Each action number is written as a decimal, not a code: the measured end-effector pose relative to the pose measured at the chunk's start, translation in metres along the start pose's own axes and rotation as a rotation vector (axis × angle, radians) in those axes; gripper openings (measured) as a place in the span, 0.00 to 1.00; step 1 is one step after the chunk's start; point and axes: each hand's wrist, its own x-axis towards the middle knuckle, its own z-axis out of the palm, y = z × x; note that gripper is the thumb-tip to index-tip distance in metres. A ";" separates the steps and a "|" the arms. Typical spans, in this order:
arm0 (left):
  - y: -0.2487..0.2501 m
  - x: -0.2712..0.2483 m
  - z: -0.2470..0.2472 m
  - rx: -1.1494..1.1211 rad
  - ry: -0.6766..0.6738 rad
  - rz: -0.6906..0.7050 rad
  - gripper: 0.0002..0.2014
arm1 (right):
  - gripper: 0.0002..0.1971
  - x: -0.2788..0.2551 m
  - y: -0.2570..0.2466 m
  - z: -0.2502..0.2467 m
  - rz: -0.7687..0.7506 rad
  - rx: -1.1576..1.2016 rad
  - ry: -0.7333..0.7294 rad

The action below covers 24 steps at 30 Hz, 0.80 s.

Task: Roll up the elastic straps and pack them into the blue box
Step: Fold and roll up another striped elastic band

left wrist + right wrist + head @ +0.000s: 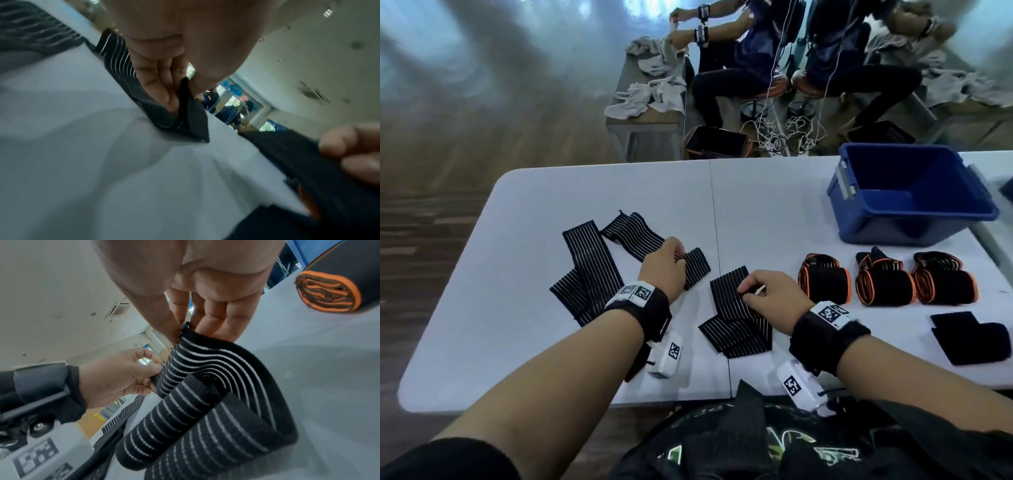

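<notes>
Several black straps with white stripes lie on the white table [517,335]. My left hand [678,258] pinches the near end of one flat striped strap [630,233]; the left wrist view shows thumb and fingers of the left hand [185,84] closed on its lifted corner [191,113]. My right hand [748,294] pinches the top edge of a folded striped strap [736,322]; in the right wrist view the right hand [184,331] holds the folded strap [216,402] as it bends up. The blue box [859,219] stands at the far right and looks empty.
Three rolled black straps with orange edges [883,282] sit in a row before the box. A flat black strap [969,337] lies at the right and a crossed striped strap [589,270] at the left. People sit at other tables beyond the far edge.
</notes>
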 end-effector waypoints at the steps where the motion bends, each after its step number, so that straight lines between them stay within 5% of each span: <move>1: -0.003 0.000 0.001 0.056 -0.035 0.018 0.07 | 0.06 0.001 0.000 0.001 -0.002 -0.004 -0.008; 5: -0.015 -0.004 0.009 0.324 -0.130 0.052 0.07 | 0.06 0.002 0.000 0.001 -0.004 -0.021 -0.027; 10: -0.017 -0.014 0.015 0.547 -0.150 0.105 0.34 | 0.06 0.001 0.002 -0.001 -0.002 -0.043 -0.030; 13: -0.011 -0.017 0.019 0.604 -0.151 0.118 0.29 | 0.06 -0.001 0.003 -0.003 0.007 -0.043 -0.037; 18: -0.002 -0.020 0.012 0.263 -0.039 0.093 0.12 | 0.05 -0.003 -0.001 -0.011 -0.018 -0.022 -0.027; 24: 0.020 -0.035 -0.017 -0.160 0.142 0.112 0.10 | 0.10 0.004 -0.023 -0.025 -0.115 0.103 0.019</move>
